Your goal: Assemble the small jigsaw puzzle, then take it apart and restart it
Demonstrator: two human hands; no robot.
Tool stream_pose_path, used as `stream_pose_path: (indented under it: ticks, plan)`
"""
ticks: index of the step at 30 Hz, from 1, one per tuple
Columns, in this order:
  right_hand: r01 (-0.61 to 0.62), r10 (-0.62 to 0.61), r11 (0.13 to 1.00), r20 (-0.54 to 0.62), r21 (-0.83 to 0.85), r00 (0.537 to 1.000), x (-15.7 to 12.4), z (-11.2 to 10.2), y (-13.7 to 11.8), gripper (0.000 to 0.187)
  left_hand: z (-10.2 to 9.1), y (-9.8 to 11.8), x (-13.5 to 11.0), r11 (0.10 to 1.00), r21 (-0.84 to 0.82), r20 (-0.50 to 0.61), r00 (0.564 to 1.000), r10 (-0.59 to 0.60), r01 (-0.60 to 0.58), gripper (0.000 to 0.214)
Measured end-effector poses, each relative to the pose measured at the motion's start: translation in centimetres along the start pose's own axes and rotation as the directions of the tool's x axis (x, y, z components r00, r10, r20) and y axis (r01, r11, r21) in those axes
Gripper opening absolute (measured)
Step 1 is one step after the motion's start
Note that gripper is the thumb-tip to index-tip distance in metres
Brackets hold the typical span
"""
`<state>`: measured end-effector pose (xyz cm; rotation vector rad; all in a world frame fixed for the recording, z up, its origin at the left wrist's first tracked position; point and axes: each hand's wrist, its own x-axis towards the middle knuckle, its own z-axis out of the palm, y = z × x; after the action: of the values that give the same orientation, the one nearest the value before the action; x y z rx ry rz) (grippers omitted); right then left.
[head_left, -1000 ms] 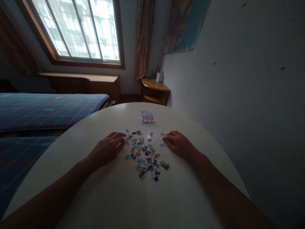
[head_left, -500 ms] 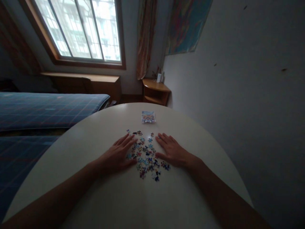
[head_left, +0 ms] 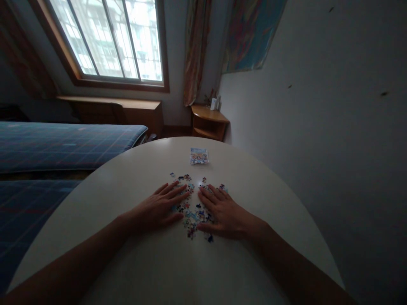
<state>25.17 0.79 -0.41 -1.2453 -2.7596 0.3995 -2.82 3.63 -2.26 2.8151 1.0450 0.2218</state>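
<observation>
Loose jigsaw puzzle pieces in many colours lie in a pile on the white round table. My left hand rests palm down over the pile's left side, fingers spread. From the right, my right hand lies flat over the pile with its fingers apart, hiding several pieces. A few pieces show past its fingertips, and others sit between the two hands. Beyond the pile lies a small square picture packet with a colourful print.
A bed with a blue checked mattress stands left of the table. Behind are a wooden corner cabinet, a long wooden desk and a barred window. A pale wall runs along the right.
My right hand has moved left and toward me, onto the pieces, and some pieces now show beyond its fingers. My left hand has shifted slightly right.
</observation>
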Motion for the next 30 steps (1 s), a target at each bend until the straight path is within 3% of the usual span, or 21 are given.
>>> stream_pose_path:
  ticks: [4, 11, 20, 26, 30]
  plan:
    - [-0.061, 0.059, 0.997, 0.061, 0.037, 0.996, -0.4, -0.2, -1.1, 0.101, 0.1, 0.1, 0.0, 0.999, 0.02, 0.008, 1.0, -0.027, 0.027, 0.067]
    - [0.021, -0.041, 0.992, 0.152, 0.128, 0.987, -0.4, -0.8, -4.1, 0.096, 0.1, 0.0, 0.0, 0.999, 0.025, 0.035, 0.999, -0.024, 0.023, 0.073]
    - [0.036, -0.04, 0.996, 0.049, 0.082, 0.998, 1.0, 0.9, -4.0, 0.086, 0.5, 0.3, 0.3, 1.0, 0.011, 0.016, 1.0, -0.023, 0.023, 0.083]
    - [-0.134, 0.134, 0.991, -0.074, 0.006, 0.988, 1.7, 1.4, -2.7, 0.098, 1.2, 0.0, 1.0, 0.988, 0.072, -0.103, 0.986, -0.13, 0.137, 0.077]
    - [-0.153, 0.153, 0.988, -0.073, 0.0, 0.986, 2.2, 1.5, -1.8, 0.098, 1.4, -0.3, 1.4, 0.99, 0.061, -0.077, 0.99, -0.119, 0.124, 0.069]
